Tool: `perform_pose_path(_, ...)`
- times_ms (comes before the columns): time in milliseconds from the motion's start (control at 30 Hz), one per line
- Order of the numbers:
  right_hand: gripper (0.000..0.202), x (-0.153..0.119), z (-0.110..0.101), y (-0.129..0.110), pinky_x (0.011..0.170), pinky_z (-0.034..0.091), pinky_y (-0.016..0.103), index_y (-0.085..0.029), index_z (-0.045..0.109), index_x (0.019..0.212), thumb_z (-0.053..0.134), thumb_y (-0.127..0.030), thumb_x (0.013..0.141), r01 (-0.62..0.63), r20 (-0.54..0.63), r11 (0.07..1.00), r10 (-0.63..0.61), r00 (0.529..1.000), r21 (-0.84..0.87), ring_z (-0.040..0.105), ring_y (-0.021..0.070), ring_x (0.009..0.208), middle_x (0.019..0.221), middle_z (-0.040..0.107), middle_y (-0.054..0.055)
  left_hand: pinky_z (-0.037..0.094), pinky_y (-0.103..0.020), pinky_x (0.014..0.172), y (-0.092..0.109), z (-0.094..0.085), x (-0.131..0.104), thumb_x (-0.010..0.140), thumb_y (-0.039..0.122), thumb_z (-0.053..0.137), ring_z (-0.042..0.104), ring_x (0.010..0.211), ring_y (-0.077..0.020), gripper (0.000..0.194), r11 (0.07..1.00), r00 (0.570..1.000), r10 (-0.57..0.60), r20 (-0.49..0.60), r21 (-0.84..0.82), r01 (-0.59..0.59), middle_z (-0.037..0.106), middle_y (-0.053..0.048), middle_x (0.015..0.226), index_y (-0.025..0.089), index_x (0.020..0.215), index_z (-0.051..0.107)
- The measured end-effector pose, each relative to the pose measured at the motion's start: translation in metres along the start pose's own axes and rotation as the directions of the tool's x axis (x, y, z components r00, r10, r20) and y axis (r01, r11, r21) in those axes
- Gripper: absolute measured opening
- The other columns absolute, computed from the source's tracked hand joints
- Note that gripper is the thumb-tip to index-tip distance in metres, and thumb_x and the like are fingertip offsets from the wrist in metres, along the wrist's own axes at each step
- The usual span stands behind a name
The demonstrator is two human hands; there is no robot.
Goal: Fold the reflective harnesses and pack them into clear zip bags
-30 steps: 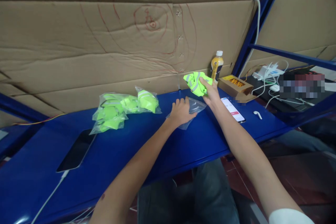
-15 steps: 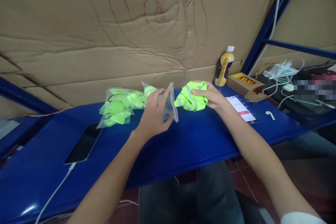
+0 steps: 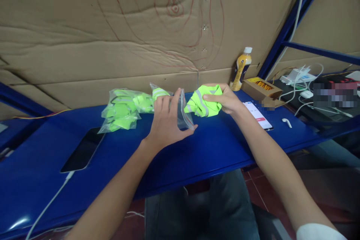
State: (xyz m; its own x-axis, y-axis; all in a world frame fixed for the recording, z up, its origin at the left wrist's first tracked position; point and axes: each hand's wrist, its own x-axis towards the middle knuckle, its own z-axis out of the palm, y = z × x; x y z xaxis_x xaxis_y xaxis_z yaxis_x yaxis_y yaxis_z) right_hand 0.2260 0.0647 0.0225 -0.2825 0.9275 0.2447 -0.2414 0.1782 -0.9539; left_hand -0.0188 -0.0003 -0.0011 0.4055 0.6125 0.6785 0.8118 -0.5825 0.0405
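Note:
My left hand (image 3: 168,122) grips a clear zip bag (image 3: 184,114), thumb and fingers spread around it near its mouth, which faces right. Crumpled in my right hand (image 3: 227,99) is a neon-yellow reflective vest (image 3: 204,100) with grey strips. A pointed end of the vest reaches the mouth of the bag; I cannot tell how far in it goes. Beyond my left hand lie several clear bags of folded neon-yellow vests (image 3: 122,108), in a row along the back of the blue table (image 3: 197,150).
A black phone (image 3: 83,150) on a white cable lies at the left. To the right are a lit phone (image 3: 257,114), a white earbud (image 3: 287,122), a yellow drink bottle (image 3: 241,68) and an open cardboard box (image 3: 262,88). A cardboard wall (image 3: 126,60) stands behind.
The thumb of my left hand has spread outward, and the bag's mouth has opened wider. The vest in my right hand has come closer to the bag. The camera view has shifted slightly.

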Motion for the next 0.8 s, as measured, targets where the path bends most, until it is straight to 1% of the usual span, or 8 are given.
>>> perform_pose_path(67,0.06,0.001,-0.003,0.0,0.081,0.066,0.035,-0.019,0.086,0.101,0.108,-0.033,0.047,0.048,-0.049,0.996,-0.052,0.997,-0.08,0.078,0.0208,0.085,0.099,0.084,0.005,0.043,-0.061,0.108,0.001,-0.006,0.0,0.078,0.073,0.078,0.052,0.117,-0.0433,0.118,0.999,1.0,-0.01,-0.005,0.052,0.01,0.056,-0.023,0.129,0.011,0.166,0.031)
perform_pose_path(133,0.058,0.002,-0.006,-0.001,0.082,0.066,0.036,-0.019,0.086,0.1,0.108,-0.032,0.048,0.102,-0.089,0.984,-0.116,0.989,-0.148,0.078,0.0217,0.086,0.099,0.084,0.005,0.043,-0.06,0.104,0.001,-0.012,-0.001,0.079,0.072,0.077,0.053,0.115,-0.0427,0.112,0.996,1.0,-0.015,-0.013,0.092,0.016,0.057,-0.02,0.126,0.016,0.166,0.034)
perform_pose_path(200,0.057,0.001,-0.008,-0.004,0.082,0.066,0.036,-0.019,0.086,0.1,0.108,-0.034,0.05,0.137,-0.107,0.978,-0.155,0.982,-0.16,0.078,0.0213,0.085,0.099,0.083,0.005,0.043,-0.059,0.102,0.002,-0.017,-0.001,0.079,0.069,0.078,0.053,0.115,-0.0424,0.11,0.992,1.0,-0.014,-0.017,0.125,0.016,0.057,-0.019,0.126,0.019,0.167,0.034)
perform_pose_path(333,0.056,-0.006,-0.009,-0.015,0.079,0.067,0.035,-0.022,0.086,0.102,0.106,-0.04,0.053,0.189,-0.068,0.979,-0.194,0.979,-0.071,0.077,0.0195,0.081,0.097,0.084,0.003,0.041,-0.06,0.1,0.003,-0.02,0.0,0.079,0.067,0.077,0.052,0.117,-0.0455,0.114,0.986,1.0,-0.016,0.019,0.166,0.012,0.059,-0.022,0.132,0.016,0.169,0.031)
perform_pose_path(400,0.054,-0.008,-0.01,-0.018,0.078,0.067,0.034,-0.022,0.087,0.101,0.106,-0.04,0.053,0.197,-0.041,0.978,-0.2,0.979,-0.069,0.077,0.0192,0.08,0.096,0.084,0.003,0.041,-0.062,0.1,0.002,-0.019,0.0,0.077,0.07,0.077,0.052,0.117,-0.047,0.117,0.982,0.999,-0.024,0.039,0.186,0.016,0.059,-0.023,0.13,0.014,0.169,0.032)
perform_pose_path(567,0.053,-0.005,-0.014,-0.012,0.078,0.066,0.034,-0.021,0.087,0.102,0.106,-0.034,0.054,0.158,-0.002,0.975,-0.16,0.987,-0.159,0.076,0.0194,0.082,0.097,0.084,0.004,0.04,-0.064,0.101,-0.001,-0.019,-0.002,0.081,0.074,0.071,0.051,0.116,-0.0475,0.111,0.975,0.999,0.013,0.036,0.221,-0.02,0.056,-0.023,0.125,0.011,0.166,0.038)
perform_pose_path(700,0.051,-0.002,-0.016,-0.007,0.08,0.066,0.033,-0.022,0.087,0.107,0.103,-0.036,0.061,0.177,0.011,0.95,-0.181,0.983,-0.255,0.077,0.0198,0.086,0.103,0.084,0.005,0.04,-0.066,0.102,0.0,-0.02,-0.003,0.085,0.074,0.069,0.051,0.118,-0.0478,0.106,0.975,0.999,0.02,0.044,0.22,-0.03,0.056,-0.023,0.125,0.014,0.167,0.038)
perform_pose_path(800,0.049,-0.006,-0.009,-0.012,0.084,0.066,0.034,-0.022,0.088,0.106,0.103,-0.037,0.062,0.214,0.034,0.918,-0.215,0.976,-0.334,0.077,0.0207,0.088,0.103,0.084,0.005,0.041,-0.066,0.099,0.003,-0.019,-0.003,0.087,0.073,0.068,0.052,0.116,-0.0487,0.107,0.966,0.996,0.033,0.08,0.253,-0.052,0.058,-0.024,0.123,0.009,0.166,0.038)
